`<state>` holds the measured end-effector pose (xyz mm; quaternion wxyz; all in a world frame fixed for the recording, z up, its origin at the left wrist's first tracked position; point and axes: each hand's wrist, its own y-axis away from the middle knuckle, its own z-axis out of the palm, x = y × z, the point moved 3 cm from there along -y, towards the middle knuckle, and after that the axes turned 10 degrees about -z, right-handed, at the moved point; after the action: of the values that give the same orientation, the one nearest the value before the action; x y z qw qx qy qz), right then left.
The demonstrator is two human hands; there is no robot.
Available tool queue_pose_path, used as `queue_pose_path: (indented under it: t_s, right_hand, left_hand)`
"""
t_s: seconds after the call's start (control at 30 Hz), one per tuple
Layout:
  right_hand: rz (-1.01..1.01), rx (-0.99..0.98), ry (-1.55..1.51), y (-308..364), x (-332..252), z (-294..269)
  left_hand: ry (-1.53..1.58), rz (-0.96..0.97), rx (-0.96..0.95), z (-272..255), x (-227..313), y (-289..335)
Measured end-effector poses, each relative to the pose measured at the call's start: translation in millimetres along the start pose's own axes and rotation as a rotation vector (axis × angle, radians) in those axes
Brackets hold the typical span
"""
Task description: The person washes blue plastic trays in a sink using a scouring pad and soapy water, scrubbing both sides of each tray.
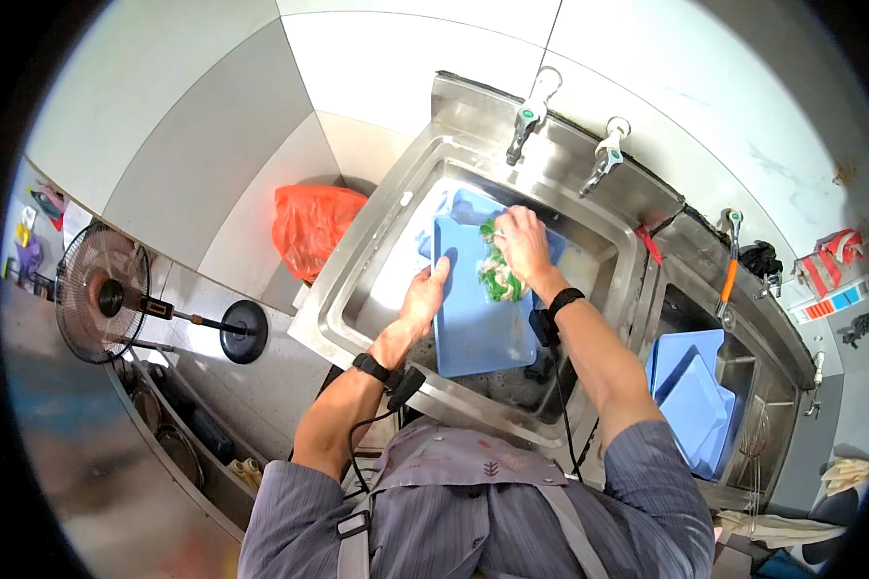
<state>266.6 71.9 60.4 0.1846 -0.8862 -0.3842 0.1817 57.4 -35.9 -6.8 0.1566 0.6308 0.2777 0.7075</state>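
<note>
A blue rectangular tray (481, 340) is held tilted over a stainless steel sink. My left hand (423, 297) grips its left edge, thumb on the inner face. Pressed against the tray's face is a crumpled green and whitish wad (500, 277); whether it is a scrubbing mesh or something else I cannot tell. My right hand (522, 243) is closed over the wad's upper end, fingers bent. Behind the held tray, more blue plastic (465, 203) shows in the sink, partly hidden.
Two wall taps (525, 124) rise behind the sink (357, 259). A second sink on the right holds several blue trays (690, 396) and a wire whisk (755, 434). An orange-red plastic bag (311, 230) sits left of the sink; a fan (101, 292) stands farther left.
</note>
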Motion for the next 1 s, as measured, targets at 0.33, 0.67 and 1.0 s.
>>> queue_pose_path:
  t_s: [0.33, 0.67, 1.0]
  right_hand:
    - [0.637, -0.043, -0.237, 17, 33, 24]
    - [0.614, -0.489, -0.138, 58, -10, 22]
    - [0.257, -0.369, 0.079, 53, -42, -2]
  left_hand:
    - [0.002, 0.074, -0.008, 7, 24, 32]
    - [0.206, 0.110, 0.040, -5, 19, 19]
    - [0.133, 0.087, -0.033, 21, 42, 41]
